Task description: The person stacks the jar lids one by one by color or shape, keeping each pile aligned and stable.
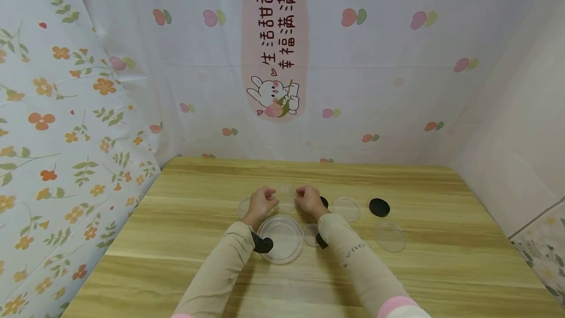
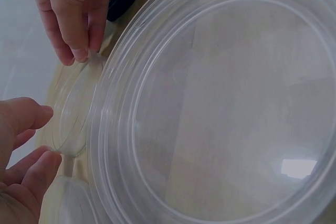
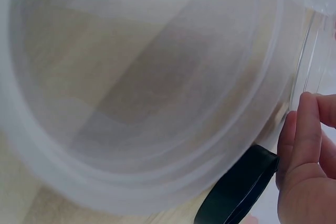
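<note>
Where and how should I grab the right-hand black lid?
Probably pinch the black lid by opposite edges of its rim, right hand coming from the right: it is round and looks flat-lying, with bare tabletop on that side, while one clear disc lies left and another nearer the person.

Tub [image 1: 280, 238] on table [image 1: 167, 244], disc [image 1: 287, 203] behind.

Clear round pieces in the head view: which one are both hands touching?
The clear disc between the left hand and the right hand, just beyond the large clear dish; it alone has both hands at its rim.
</note>
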`<state>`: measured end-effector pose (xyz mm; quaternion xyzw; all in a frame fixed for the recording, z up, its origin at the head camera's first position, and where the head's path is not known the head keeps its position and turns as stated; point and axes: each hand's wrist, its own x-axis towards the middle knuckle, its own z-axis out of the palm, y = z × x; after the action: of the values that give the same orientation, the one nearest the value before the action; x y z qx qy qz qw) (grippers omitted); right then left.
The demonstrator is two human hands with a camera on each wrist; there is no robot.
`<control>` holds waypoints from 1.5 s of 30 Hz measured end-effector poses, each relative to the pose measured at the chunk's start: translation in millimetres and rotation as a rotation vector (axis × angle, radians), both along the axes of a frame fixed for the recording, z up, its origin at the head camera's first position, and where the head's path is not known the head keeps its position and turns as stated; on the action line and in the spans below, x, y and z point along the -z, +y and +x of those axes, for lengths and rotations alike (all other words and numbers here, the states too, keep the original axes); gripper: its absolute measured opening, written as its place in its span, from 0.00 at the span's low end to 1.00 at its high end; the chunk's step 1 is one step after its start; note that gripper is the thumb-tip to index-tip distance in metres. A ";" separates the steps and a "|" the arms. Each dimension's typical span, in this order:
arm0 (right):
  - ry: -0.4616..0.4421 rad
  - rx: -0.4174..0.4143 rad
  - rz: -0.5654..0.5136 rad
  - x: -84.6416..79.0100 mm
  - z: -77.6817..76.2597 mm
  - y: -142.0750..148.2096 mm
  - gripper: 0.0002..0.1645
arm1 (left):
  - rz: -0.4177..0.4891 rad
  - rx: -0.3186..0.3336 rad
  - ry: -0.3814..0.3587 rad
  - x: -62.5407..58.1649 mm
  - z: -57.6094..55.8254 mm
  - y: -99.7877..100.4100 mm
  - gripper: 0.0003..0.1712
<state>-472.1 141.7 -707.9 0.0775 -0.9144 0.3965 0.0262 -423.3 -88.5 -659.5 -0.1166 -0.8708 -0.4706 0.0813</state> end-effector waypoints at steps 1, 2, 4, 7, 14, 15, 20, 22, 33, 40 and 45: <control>-0.003 -0.003 -0.002 -1.9 1.5 -0.2 0.15 | -0.003 0.001 -0.015 -32.3 21.8 3.5 0.17; -0.004 -0.005 -0.001 -2.3 1.8 -0.4 0.15 | -0.001 0.000 -0.040 -63.4 42.6 7.0 0.16; -0.007 -0.003 0.004 1.5 -1.0 -0.5 0.16 | 0.009 -0.013 -0.087 -113.7 75.7 13.5 0.16; -0.014 -0.006 0.016 13.1 -9.9 0.1 0.17 | 0.019 -0.029 -0.171 -160.6 105.2 19.4 0.16; -0.017 -0.010 0.012 48.3 -34.7 4.4 0.18 | 0.087 -0.013 -0.086 -170.6 114.7 19.2 0.14; 0.002 -0.010 0.009 48.1 -33.7 4.4 0.17 | 0.098 -0.019 -0.089 -173.2 116.7 19.9 0.15; 0.057 -0.005 0.021 -29.1 22.8 -11.6 0.17 | 0.142 -0.087 -0.184 -189.7 128.9 23.2 0.17; 0.004 0.011 0.018 -93.0 65.4 -23.1 0.17 | 0.159 -0.092 -0.179 -185.0 126.2 21.6 0.17; -0.032 0.016 -0.078 -253.3 171.6 -42.3 0.13 | 0.209 -0.068 -0.133 -199.4 133.8 20.4 0.17; -0.070 0.002 -0.137 -262.9 171.5 -41.9 0.12 | 0.239 0.002 -0.110 -197.9 129.6 13.6 0.17; -0.104 -0.021 -0.162 -269.4 173.5 -41.8 0.13 | 0.205 -0.020 -0.160 -217.4 141.4 14.6 0.17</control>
<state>-298.5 99.9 -438.5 0.0642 -0.8786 0.4729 -0.0195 -282.0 -74.0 -442.1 -0.0609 -0.8230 -0.5641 0.0278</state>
